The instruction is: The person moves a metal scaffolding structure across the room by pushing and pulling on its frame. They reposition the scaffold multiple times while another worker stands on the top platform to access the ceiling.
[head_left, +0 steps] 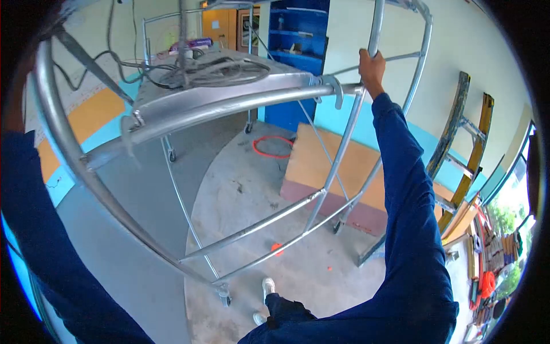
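Observation:
A metal rolling scaffold [229, 107] fills the middle of the head view, its tubular frame standing on caster wheels. My right hand [372, 70] is wrapped round its upright tube at the upper right, near the joint with the horizontal bar. At the far left edge, my left hand [15, 106] is raised beside the scaffold's left tube; its fingers are lost in the dark border. A platform [223, 86] hooks over the horizontal bar. Coiled dark cables [220, 73] lie on it, with more hanging down at the left.
A yellow and dark ladder [467, 149] leans at the right wall. A blue shelf [295, 51] stands behind the scaffold. On the floor lie an orange hose loop [274, 155] and a small orange object [277, 249]. Cluttered materials [495, 258] line the window side.

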`<move>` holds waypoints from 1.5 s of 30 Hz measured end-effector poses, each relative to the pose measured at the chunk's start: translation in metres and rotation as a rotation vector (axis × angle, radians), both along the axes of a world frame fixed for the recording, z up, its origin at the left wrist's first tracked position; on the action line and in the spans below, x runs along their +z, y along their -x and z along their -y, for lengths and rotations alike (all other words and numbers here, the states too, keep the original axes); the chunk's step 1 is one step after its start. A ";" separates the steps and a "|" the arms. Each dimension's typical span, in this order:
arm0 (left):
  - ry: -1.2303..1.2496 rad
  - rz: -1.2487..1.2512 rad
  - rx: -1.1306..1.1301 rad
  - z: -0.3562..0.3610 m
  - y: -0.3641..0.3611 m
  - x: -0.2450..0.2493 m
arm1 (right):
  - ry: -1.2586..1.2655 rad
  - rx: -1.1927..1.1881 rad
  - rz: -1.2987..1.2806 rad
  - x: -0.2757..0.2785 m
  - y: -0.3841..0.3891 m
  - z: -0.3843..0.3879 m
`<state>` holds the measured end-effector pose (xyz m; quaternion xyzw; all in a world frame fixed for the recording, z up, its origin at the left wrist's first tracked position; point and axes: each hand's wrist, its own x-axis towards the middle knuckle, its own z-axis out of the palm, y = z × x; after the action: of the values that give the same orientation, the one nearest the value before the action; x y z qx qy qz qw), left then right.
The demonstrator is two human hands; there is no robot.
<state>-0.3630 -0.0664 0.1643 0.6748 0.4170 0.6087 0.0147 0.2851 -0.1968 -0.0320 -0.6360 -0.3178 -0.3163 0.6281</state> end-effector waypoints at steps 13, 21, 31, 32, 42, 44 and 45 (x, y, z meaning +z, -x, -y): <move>-0.278 0.009 0.089 -0.018 0.004 -0.019 | -0.028 -0.207 0.432 0.013 0.119 0.045; -0.309 0.131 0.009 0.001 -0.007 -0.025 | 0.129 0.131 0.485 0.002 0.165 -0.003; -0.360 -0.007 0.025 -0.018 0.007 -0.021 | 0.570 0.115 0.443 -0.010 0.185 -0.002; -0.380 0.034 0.047 -0.014 0.005 -0.021 | 0.564 0.113 0.433 -0.008 0.187 -0.003; -0.332 0.203 0.081 0.013 -0.016 -0.026 | 0.533 0.202 0.306 0.008 0.156 -0.008; -0.310 0.219 0.066 0.017 -0.017 -0.028 | 0.386 0.128 0.329 0.022 0.135 -0.007; -0.296 0.224 0.060 0.020 -0.017 -0.028 | 0.267 0.043 0.344 0.035 0.128 -0.005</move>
<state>-0.3456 -0.0866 0.1368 0.5848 0.3387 0.7349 -0.0566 0.1575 -0.1919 0.0034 -0.6434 -0.4727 -0.3618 0.4814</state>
